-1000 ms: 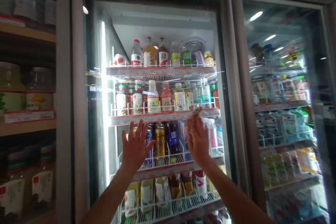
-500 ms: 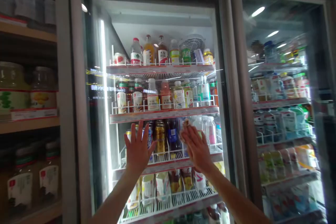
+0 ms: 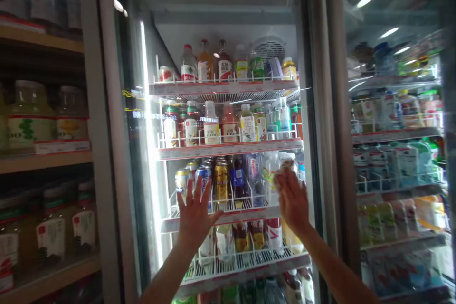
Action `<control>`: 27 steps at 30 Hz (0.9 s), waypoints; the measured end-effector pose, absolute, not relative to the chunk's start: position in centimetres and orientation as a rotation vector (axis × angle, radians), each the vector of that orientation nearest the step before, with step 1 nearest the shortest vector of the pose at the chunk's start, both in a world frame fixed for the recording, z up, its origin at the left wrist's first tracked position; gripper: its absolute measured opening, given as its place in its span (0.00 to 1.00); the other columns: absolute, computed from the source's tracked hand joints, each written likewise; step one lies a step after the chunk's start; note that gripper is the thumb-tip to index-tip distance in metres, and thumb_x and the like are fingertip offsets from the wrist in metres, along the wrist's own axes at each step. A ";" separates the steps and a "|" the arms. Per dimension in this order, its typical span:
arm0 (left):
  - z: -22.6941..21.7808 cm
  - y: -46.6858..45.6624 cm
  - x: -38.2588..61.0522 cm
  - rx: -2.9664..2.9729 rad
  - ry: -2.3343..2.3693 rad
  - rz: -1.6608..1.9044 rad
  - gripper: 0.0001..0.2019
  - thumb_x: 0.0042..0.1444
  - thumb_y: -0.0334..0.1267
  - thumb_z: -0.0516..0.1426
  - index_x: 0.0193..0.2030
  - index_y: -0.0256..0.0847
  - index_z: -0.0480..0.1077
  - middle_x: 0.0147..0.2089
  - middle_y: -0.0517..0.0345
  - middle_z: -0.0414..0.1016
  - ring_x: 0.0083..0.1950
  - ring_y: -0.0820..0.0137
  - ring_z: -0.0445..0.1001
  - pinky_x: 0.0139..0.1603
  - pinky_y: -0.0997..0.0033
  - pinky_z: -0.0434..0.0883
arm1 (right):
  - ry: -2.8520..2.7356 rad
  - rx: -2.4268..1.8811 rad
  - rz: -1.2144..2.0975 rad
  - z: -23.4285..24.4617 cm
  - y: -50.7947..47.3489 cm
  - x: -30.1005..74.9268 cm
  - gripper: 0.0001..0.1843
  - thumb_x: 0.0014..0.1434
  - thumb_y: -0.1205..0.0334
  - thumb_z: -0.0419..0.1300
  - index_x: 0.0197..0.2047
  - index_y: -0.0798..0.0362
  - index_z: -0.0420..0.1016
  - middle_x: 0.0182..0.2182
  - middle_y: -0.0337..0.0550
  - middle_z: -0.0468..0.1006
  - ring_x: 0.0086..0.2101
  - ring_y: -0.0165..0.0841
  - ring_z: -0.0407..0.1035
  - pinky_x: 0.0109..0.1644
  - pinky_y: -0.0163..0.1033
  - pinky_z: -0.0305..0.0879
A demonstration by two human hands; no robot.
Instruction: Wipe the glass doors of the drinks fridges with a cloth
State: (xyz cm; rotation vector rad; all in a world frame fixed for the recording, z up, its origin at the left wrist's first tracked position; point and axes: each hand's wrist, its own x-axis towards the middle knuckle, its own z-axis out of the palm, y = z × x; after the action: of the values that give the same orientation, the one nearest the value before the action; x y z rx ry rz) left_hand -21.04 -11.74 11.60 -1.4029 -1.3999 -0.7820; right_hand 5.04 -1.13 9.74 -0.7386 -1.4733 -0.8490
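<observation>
My left hand [image 3: 195, 216] lies flat against the glass door [image 3: 228, 23] of a lit drinks fridge, fingers spread, over the can shelf [image 3: 221, 218]. My right hand [image 3: 292, 199] is pressed to the same glass near the door's right edge. A small pale wad [image 3: 287, 165], perhaps a cloth or tissue, shows under its fingertips. Behind the glass stand cans [image 3: 221, 180] and bottles [image 3: 228, 126] on white wire shelves.
A second glass-door fridge [image 3: 392, 104] with cartons and bottles stands to the right, with a grey frame post [image 3: 329, 128] between the two. To the left, wooden shelves [image 3: 42, 159] carry large jars [image 3: 30, 114] and bottles [image 3: 53, 228].
Both hands have slid down the glass, and the right hand with its wad has moved right toward the door's edge. The view has shifted a little to the left and down.
</observation>
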 end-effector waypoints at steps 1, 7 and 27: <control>11.5 -11.7 -21.0 -1.405 -1.404 -0.789 0.43 0.54 0.57 0.52 0.68 0.43 0.34 0.70 0.43 0.43 0.71 0.53 0.35 0.65 0.40 0.39 | -1.386 -0.781 -0.833 9.6 -0.6 6.2 0.32 0.62 0.67 0.47 0.67 0.48 0.44 0.65 0.50 0.52 0.63 0.43 0.48 0.61 0.56 0.51; 10.5 -11.7 -20.1 -1.404 -1.431 -0.833 0.40 0.56 0.52 0.52 0.68 0.45 0.32 0.70 0.43 0.42 0.71 0.53 0.33 0.64 0.37 0.40 | -1.531 -0.772 -0.743 7.3 -1.8 5.4 0.32 0.62 0.68 0.46 0.68 0.48 0.42 0.65 0.49 0.49 0.63 0.44 0.47 0.59 0.55 0.56; 6.3 -12.4 -18.8 -1.418 -1.465 -0.786 0.42 0.54 0.52 0.55 0.68 0.43 0.37 0.70 0.43 0.42 0.70 0.52 0.37 0.65 0.40 0.41 | -1.405 -0.842 -0.713 2.4 -0.9 8.1 0.34 0.61 0.68 0.48 0.68 0.52 0.42 0.66 0.53 0.42 0.64 0.47 0.44 0.61 0.58 0.51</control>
State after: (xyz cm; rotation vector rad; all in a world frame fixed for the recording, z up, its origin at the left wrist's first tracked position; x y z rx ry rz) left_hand -18.76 -12.37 6.32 -1.4183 -1.4652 -0.7855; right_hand 8.13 -0.95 2.37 -0.8419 -1.4048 -0.7126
